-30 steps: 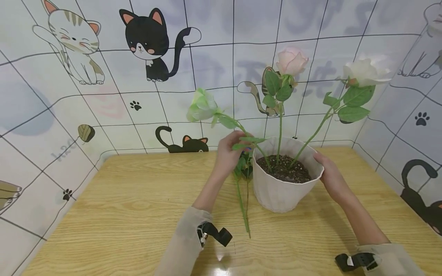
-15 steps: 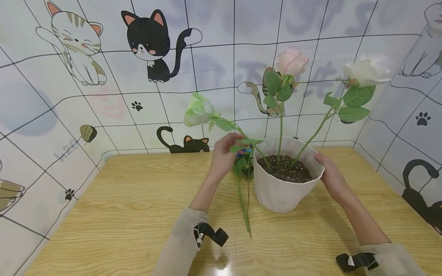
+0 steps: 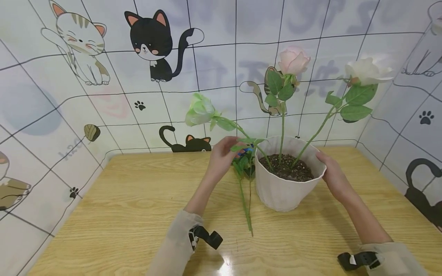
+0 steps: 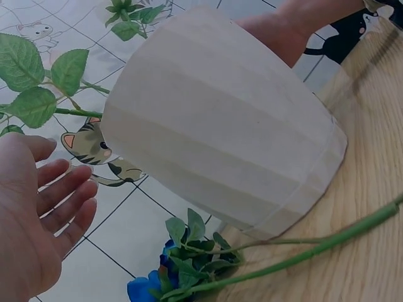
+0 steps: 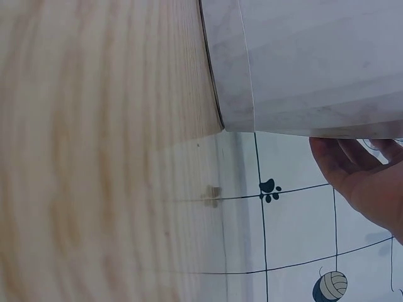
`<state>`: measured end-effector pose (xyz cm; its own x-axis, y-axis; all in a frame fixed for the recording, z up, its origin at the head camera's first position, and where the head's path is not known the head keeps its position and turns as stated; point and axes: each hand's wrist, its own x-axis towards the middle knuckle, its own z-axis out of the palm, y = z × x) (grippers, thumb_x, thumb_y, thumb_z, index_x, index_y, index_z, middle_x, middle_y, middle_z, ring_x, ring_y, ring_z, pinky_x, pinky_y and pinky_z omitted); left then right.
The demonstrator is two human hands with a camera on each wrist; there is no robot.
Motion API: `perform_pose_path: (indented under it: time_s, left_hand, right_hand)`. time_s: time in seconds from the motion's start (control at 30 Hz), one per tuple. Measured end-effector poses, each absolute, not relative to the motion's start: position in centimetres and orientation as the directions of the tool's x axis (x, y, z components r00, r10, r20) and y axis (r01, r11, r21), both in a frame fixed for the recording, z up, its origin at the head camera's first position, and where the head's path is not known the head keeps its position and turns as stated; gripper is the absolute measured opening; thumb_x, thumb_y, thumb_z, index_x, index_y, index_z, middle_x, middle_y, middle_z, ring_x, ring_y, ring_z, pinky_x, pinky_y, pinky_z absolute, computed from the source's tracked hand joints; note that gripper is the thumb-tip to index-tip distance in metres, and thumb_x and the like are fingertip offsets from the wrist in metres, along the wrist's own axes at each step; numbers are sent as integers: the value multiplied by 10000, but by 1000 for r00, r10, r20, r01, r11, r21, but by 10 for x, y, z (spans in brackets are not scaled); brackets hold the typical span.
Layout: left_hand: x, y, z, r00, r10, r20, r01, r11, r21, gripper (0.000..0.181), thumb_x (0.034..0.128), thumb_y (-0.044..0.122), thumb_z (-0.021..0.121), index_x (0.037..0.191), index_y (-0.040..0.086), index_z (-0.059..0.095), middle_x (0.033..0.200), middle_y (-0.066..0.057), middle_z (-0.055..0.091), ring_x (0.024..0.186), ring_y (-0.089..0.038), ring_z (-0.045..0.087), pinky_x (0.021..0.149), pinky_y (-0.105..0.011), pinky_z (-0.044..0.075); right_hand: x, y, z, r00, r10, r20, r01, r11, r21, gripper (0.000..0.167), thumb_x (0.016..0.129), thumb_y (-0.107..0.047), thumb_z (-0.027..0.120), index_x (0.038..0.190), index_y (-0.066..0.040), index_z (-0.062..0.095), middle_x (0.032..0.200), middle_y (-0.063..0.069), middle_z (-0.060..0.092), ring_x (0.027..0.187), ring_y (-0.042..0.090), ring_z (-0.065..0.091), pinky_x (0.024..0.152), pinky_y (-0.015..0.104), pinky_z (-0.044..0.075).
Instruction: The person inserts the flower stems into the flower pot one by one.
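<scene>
L hand (image 3: 221, 152) is hovering just beside green rose (image 3: 200, 110) leaning out of pot (image 3: 283, 194) on table (image 3: 138, 195), fingers loose, holding nothing; R hand (image 3: 334, 174) is gripping pot near rim; prob. best bracing w/o tilting, nudging stem (image 3: 263, 152) low near soil (image 3: 293, 174)

The worktop (image 3: 138, 199) is light wood with a streaky grain, stretching beneath the left fingers (image 4: 70, 206) and the right fingers (image 5: 330, 162). Between them a white pot (image 3: 286, 193) stands on it. Below the left fingers, just beside the pot, lie leafy blue flowers (image 4: 145, 289), their stems (image 3: 248, 220) running away from those fingers.
</scene>
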<state>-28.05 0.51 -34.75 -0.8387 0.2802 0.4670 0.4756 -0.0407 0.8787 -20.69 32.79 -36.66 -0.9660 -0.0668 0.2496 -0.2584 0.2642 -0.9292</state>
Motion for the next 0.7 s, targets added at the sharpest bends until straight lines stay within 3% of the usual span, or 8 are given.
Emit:
perform_pose_path:
  time_s: [0.2, 0.3, 0.5, 0.7]
  left_hand:
    - [-278, -3, -355, -869, 284, 405, 440, 70, 895, 249, 1015, 105, 594, 1241, 3, 623, 1165, -148, 690, 963, -300, 690, 811, -445, 571]
    - [-277, -8, -358, -881, 290, 373, 419, 116, 901, 317, 1013, 178, 623, 1277, 3, 603, 1086, -165, 702, 957, -331, 686, 822, -466, 573]
    - [-274, -17, -366, -889, 314, 333, 398, 171, 901, 303, 1015, 136, 613, 1256, -45, 578, 1060, -169, 677, 952, -409, 657, 808, -524, 566]
    - [-271, -22, -376, -917, 307, 256, 333, 230, 915, 282, 1011, 123, 598, 1236, -45, 574, 1071, -145, 653, 915, -330, 670, 754, -409, 579]
  right_hand:
    - [-207, 328, -366, -965, -68, 252, -261, 253, -932, 624, 1114, -396, 245, 1456, 109, 373, 1203, -213, 561, 1113, -52, 515, 881, 109, 419]
    - [-207, 328, -366, -965, -72, 253, -263, 250, -932, 626, 1115, -395, 247, 1470, 108, 358, 1210, -213, 556, 1120, -57, 509, 884, 106, 416]
    - [-207, 329, -367, -962, -79, 262, -273, 224, -935, 580, 1117, -384, 254, 1491, 43, 380, 1229, -203, 563, 1130, -44, 512, 889, 114, 414]
    - [-206, 329, -368, -961, -74, 267, -276, 180, -944, 413, 1117, -365, 274, 1368, -147, 518, 1190, -183, 594, 1092, -25, 539, 876, 122, 428]
